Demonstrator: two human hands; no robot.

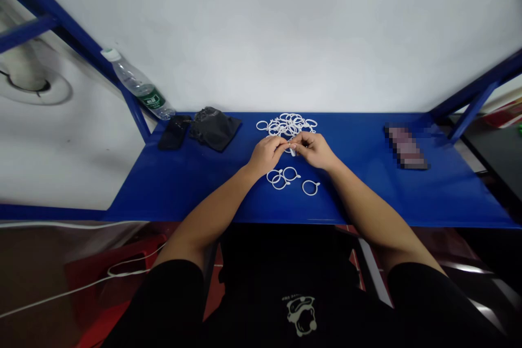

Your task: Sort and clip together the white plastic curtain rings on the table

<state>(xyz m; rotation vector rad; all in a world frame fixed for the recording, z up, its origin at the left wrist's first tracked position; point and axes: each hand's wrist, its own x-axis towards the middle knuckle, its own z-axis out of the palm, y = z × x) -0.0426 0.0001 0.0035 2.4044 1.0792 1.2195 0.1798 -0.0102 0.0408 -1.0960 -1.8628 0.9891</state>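
Both my hands meet over the blue tabletop [228,185], fingertips pinched together. Between them is a white plastic ring [292,153] with a small tab, partly hidden by the fingers. My left hand [266,155] pinches it from the left side, thumb against forefinger. From the right, my right hand [315,150] closes on it with thumb and fingertips. Just behind the hands lies a heap of similar white rings [291,122], overlapping each other. Nearer to me are several loose rings, among them a single ring [310,194] at the right; the others lie close together.
At the back left a clear plastic bottle [138,87] with a green label leans by the blue frame post. Beside it lie a black phone-like object [174,131] and a dark drawstring pouch [216,128]. A blurred-out phone-shaped object [406,147] lies at the right. A white wall rises behind.
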